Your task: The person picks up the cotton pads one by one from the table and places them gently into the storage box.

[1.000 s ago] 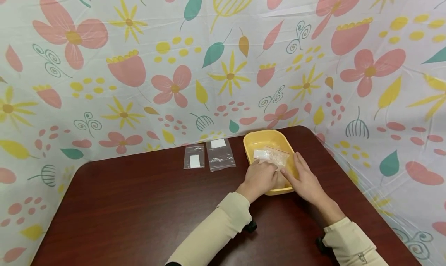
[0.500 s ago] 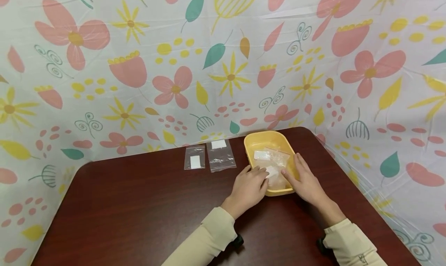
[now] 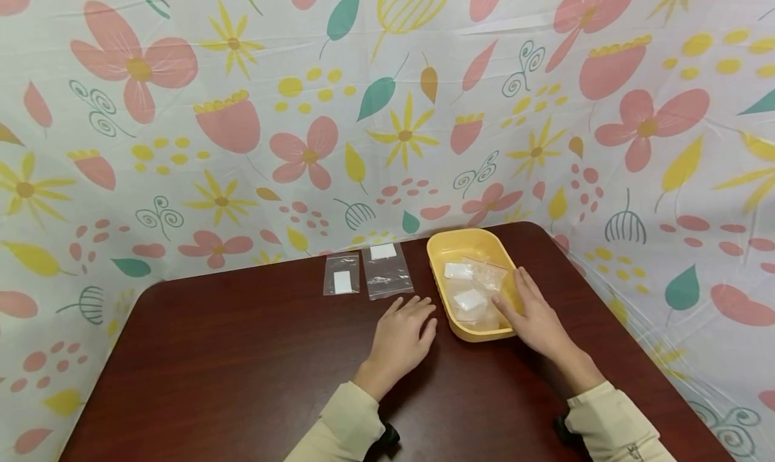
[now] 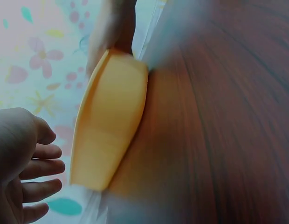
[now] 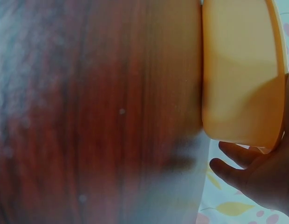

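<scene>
A yellow plastic tray (image 3: 445, 241) stands at the table's back right. In it lie clear zip bags (image 3: 493, 277) with white labels (image 3: 467, 300). My right hand (image 3: 541, 324) rests on the tray's right rim, thumb reaching over the inside and straight fingers along the outer wall. In the right wrist view its fingertips (image 5: 228, 172) show just past the tray's end. My left hand (image 3: 396, 337) is over the table left of the tray, apart from it, holding nothing, its fingers loosely spread. In the left wrist view these fingers (image 4: 42, 168) are beside the yellow wall (image 4: 112, 112).
A small clear zip bag (image 3: 329, 280) with a white label and a larger one (image 3: 390, 277) lie side by side at the table's back edge. The dark wooden table (image 3: 242, 361) meets a flower-printed cloth (image 3: 272, 79) behind and at the right.
My left hand has withdrawn from inside the tray, moving left and toward me, leaving a labelled bag visible there. The right hand has stayed at the rim.
</scene>
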`<state>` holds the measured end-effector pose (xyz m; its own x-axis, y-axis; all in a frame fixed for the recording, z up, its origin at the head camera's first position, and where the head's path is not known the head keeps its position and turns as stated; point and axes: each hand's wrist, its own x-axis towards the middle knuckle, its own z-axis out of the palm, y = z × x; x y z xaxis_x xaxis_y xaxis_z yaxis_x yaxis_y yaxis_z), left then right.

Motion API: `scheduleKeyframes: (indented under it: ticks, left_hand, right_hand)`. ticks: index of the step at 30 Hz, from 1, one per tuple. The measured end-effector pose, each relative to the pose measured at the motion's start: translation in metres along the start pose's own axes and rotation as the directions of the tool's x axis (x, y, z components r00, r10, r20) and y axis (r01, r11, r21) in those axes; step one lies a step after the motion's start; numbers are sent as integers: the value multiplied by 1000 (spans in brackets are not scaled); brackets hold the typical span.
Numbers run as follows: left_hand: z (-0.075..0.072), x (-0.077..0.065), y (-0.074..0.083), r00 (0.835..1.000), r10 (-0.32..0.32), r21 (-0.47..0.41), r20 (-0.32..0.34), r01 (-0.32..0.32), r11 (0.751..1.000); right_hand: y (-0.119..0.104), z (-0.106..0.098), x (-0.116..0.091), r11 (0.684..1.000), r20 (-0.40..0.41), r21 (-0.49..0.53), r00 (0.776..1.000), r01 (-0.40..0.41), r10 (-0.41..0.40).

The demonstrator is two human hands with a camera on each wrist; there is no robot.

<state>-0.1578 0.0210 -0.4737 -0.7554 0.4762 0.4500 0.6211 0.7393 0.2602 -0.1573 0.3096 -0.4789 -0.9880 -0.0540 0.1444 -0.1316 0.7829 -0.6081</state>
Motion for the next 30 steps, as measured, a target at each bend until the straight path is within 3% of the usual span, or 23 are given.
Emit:
scheduleKeyframes:
  ticks: [13,30]
  left_hand:
    - [-12,-18,-39,986,-147,-65,-80,142,988]
    - [-26,-27,-81,951,-289,-81,-107,281,956]
  right_hand:
    - [3,0,0,1000,-3,1,1000,8,-8]
    - [4,2,2,1000,-10,-1,1000,16,-16]
